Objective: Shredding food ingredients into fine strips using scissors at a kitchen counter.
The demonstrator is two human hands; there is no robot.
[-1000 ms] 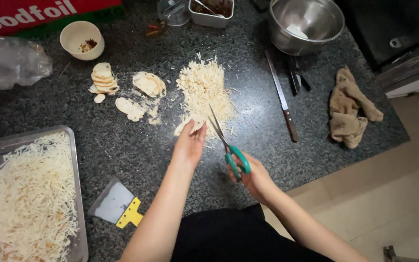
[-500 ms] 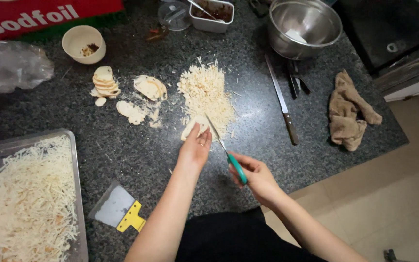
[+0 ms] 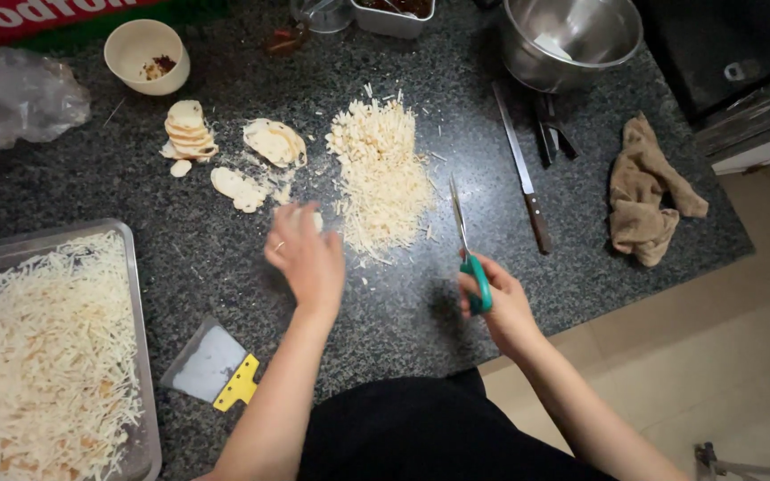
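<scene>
My right hand (image 3: 501,307) grips teal-handled scissors (image 3: 467,240), blades closed and pointing away, just right of a heap of pale shredded strips (image 3: 380,169) on the dark speckled counter. My left hand (image 3: 305,258) is blurred, hovering left of the heap's near edge, with a small pale piece (image 3: 314,218) at its fingertips; whether it holds that piece is unclear. Beyond it lie pale round slices: a stack (image 3: 187,134), a fanned group (image 3: 274,142) and a few loose ones (image 3: 238,187).
A metal tray (image 3: 132,267) full of shreds sits at the near left, with a yellow-handled scraper (image 3: 211,365) beside it. Further back are a cream bowl (image 3: 146,53), a plastic bag (image 3: 15,93) and a steel bowl (image 3: 572,36). A knife (image 3: 523,174) and brown cloth (image 3: 648,191) lie right.
The scissors have come away from the slice and closed, shifting right. My left hand has pulled back and moved left, away from the heap's near edge.
</scene>
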